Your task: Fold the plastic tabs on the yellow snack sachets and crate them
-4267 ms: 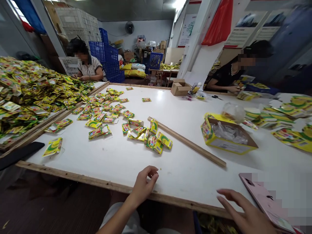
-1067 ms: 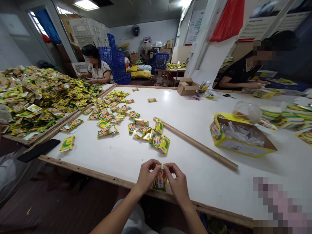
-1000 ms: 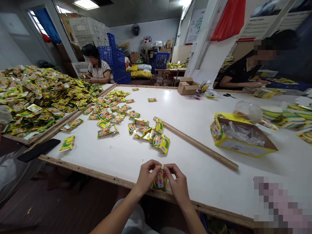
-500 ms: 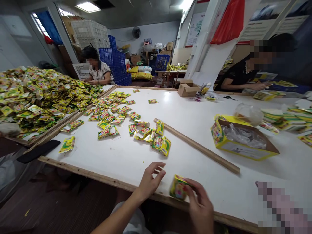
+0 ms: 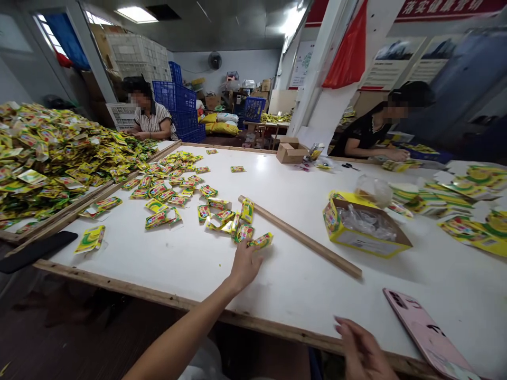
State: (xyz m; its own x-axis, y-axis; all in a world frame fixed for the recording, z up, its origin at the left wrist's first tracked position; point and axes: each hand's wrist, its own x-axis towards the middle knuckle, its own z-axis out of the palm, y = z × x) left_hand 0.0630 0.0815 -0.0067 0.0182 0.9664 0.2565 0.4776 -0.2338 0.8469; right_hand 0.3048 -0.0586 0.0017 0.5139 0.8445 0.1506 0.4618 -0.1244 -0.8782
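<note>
My left hand (image 5: 244, 268) reaches over the white table (image 5: 190, 269) and its fingers close on a small yellow-and-green printed carton (image 5: 261, 241), which lies tilted. Touching that group is another carton (image 5: 244, 233) with a red-and-white print, and one more carton (image 5: 247, 210) stands just behind. My right hand (image 5: 362, 348) is low at the table's front edge, fingers apart, with nothing visible in it. The fingertips of my left hand are partly hidden behind the hand.
A wooden strip (image 5: 301, 237) lies slantwise across the table. Right of it stand an open display box (image 5: 364, 240) with clear plastic bags inside and a pink phone (image 5: 428, 332). Cartons lie scattered at left, beside a large heap (image 5: 59, 153). Two people sit beyond.
My left hand has moved forward onto a carton in the group. My right hand has moved right, and the carton it held is out of sight. The view has turned right.
</note>
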